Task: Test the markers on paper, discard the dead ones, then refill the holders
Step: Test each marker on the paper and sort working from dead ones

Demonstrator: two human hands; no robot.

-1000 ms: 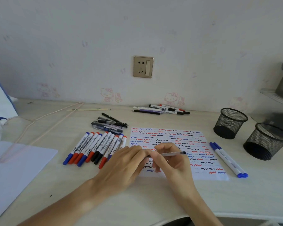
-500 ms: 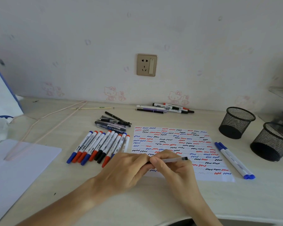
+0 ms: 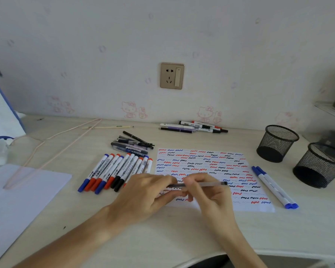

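Slim grey translucent pen with black end (image 3: 205,184) held level above near edge of white test sheet covered in red, blue, black squiggles (image 3: 201,163). Barrel spans both hands. Right hand (image 3: 207,192) pinches mid-barrel; left hand (image 3: 147,192) fingertips pinch left end.

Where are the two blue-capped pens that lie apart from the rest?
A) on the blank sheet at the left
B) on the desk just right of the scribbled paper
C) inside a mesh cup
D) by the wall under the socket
B: the two blue pens lie side by side on the desk between the paper and the mesh cups.
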